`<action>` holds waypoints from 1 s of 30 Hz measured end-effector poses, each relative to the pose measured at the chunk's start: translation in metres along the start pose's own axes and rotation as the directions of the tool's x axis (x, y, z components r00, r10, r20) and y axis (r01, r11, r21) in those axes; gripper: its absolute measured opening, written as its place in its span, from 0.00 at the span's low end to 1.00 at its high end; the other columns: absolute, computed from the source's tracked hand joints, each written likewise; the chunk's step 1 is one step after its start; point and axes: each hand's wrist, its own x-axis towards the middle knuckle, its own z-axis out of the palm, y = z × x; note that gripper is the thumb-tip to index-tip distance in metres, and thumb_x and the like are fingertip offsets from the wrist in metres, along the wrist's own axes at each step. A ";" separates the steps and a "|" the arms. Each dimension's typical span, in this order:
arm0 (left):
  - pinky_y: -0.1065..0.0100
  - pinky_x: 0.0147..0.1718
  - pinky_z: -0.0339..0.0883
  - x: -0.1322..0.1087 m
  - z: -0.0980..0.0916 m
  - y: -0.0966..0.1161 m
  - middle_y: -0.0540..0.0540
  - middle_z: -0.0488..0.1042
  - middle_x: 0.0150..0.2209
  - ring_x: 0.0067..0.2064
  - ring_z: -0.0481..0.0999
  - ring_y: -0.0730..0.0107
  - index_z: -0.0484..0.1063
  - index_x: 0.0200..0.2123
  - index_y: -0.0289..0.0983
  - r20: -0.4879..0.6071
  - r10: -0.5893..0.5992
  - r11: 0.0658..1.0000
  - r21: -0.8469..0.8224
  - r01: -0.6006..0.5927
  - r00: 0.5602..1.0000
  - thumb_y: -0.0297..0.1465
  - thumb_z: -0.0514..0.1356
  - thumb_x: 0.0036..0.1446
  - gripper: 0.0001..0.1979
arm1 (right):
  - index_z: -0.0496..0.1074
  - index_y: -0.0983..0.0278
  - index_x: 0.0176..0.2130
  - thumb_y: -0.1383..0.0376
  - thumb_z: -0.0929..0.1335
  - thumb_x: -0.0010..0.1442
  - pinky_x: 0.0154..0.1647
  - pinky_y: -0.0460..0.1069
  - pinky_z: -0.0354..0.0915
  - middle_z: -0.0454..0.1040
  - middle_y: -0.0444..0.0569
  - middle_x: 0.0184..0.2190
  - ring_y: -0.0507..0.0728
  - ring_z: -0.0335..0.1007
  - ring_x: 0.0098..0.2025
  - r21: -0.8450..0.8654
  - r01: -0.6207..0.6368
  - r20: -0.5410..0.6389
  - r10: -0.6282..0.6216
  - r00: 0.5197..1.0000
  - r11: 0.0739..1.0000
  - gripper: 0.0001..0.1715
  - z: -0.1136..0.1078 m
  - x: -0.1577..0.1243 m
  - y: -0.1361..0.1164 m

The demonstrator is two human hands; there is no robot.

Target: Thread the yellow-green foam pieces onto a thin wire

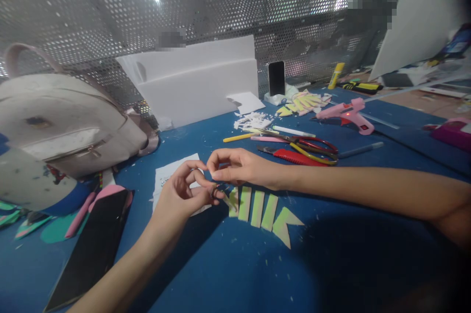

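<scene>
My left hand (186,190) and my right hand (241,166) meet over the blue table, fingertips almost touching. Both have thumb and fingers drawn together in a pinch. Something small and dark shows by the left fingertips, too small to name; whatever the right fingers pinch is hidden. Just below the hands lies a row of flat pale-green cut strips (258,209), with a notched, tail-like green piece (285,224) at its right end. The leftmost piece is partly behind my left fingers. Under my left hand is a white paper sheet (161,179) with small dark specks.
Red-handled scissors (324,145), a red utility knife (290,156) and markers (294,131) lie beyond my right forearm. Farther right is a pink glue gun (351,114) with a cable. White scraps (252,120), white foam boards (206,87), a backpack (73,126) and a black tablet-like slab (90,249) surround the workspace.
</scene>
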 end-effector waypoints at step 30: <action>0.73 0.30 0.77 0.002 -0.002 -0.002 0.57 0.71 0.25 0.28 0.81 0.71 0.66 0.38 0.38 0.005 -0.006 1.000 -0.027 0.006 1.000 0.28 0.71 0.47 0.18 | 0.74 0.66 0.33 0.61 0.71 0.59 0.39 0.48 0.64 0.71 0.45 0.33 0.51 0.67 0.36 -0.357 0.179 -0.057 -0.213 0.975 0.917 0.09 -0.010 0.002 0.002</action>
